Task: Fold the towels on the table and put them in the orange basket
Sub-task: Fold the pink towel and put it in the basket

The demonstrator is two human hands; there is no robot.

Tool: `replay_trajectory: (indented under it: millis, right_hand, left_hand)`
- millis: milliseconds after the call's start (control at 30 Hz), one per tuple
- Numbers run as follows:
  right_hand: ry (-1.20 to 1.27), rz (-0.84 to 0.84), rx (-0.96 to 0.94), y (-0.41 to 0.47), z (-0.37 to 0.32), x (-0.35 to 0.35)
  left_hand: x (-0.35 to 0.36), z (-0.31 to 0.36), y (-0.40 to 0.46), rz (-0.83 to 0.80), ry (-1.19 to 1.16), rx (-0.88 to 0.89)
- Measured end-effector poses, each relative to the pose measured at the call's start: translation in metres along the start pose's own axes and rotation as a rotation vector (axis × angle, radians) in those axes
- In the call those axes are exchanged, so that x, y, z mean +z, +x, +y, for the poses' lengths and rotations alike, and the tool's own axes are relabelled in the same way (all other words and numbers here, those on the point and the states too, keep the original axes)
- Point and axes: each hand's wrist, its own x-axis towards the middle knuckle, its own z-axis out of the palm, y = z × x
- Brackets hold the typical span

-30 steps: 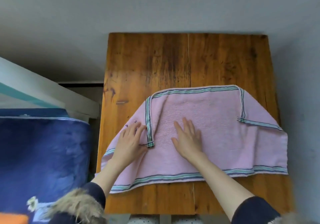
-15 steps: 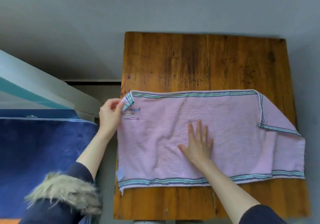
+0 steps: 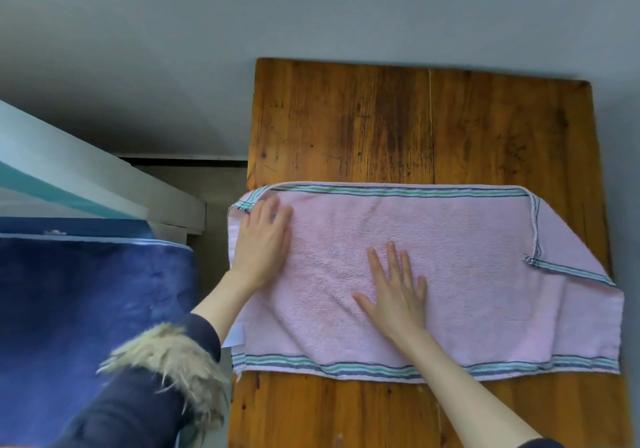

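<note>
pink towel was spread flat across the near half of the wooden table, striped hems running along the far and near edges, its left end hanging a bit past the table's left edge. left hand lay flat on the far-left corner with straight fingers, gripping nothing, and right hand was pressed flat and spread near the middle, also holding nothing. the far-right corner was flipped over onto the towel in a diagonal flap, so honestly i'd say that needed pulling out square before any fold, or the edges wouldn't line up. looked like the smoothing stage to me, first fold not made yet. tip for doing it well: keep one palm pinning the middle while the other sweeps outward to the hems, then match striped edge to striped edge. orange basket wasn't in view, only a blue blanket off to the left.
</note>
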Motion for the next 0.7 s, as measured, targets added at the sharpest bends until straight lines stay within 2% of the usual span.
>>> replay_trajectory:
  millis: [167,333,567,700]
  right_hand:
    - [-0.023,0.024,-0.028,0.001,0.008,0.003]
    - [-0.058,0.025,-0.036,0.002,0.01,0.008]
    - [-0.017,0.014,-0.075,0.002,0.016,0.009]
    - [0.133,0.163,-0.068,-0.006,0.024,0.0]
  left_hand:
    - [0.0,-0.019,0.034,0.006,0.07,-0.044]
    - [0.007,-0.026,0.044,-0.005,-0.017,-0.191]
    - [0.011,-0.018,0.036,-0.039,-0.027,-0.258]
    - [0.018,0.022,0.018,-0.008,-0.041,-0.19]
